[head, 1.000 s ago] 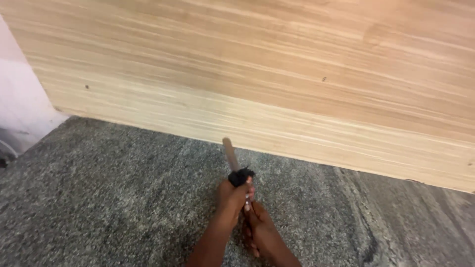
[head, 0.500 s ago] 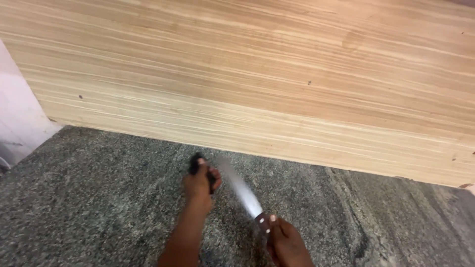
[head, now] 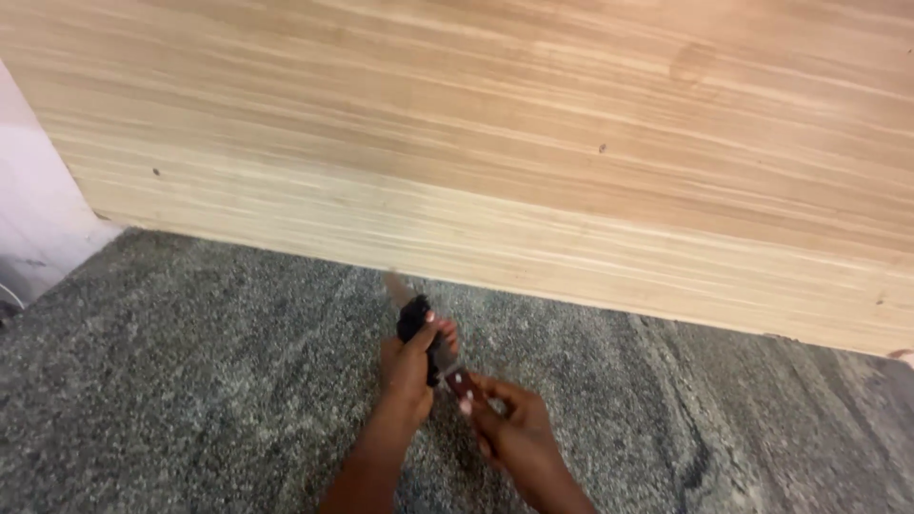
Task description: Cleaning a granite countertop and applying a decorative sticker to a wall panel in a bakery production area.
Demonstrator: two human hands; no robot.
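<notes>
My left hand (head: 407, 369) is closed around a small black object (head: 414, 317), held just above the grey speckled stone surface (head: 190, 381). Close beside it on the right, my right hand (head: 509, 426) grips the dark reddish handle of a knife (head: 461, 385). The blade runs up and to the left past the black object, and its blurred tip pokes out beyond it. Both hands almost touch each other. The middle of the blade is hidden by my left fingers.
A broad light wooden board (head: 533, 143) stands along the back of the stone surface. A pale wall (head: 33, 219) shows at the far left edge.
Half a second ago my hands were apart with the blade bare between them. Now my left hand and the black object are back beside the right hand, over the blade.
</notes>
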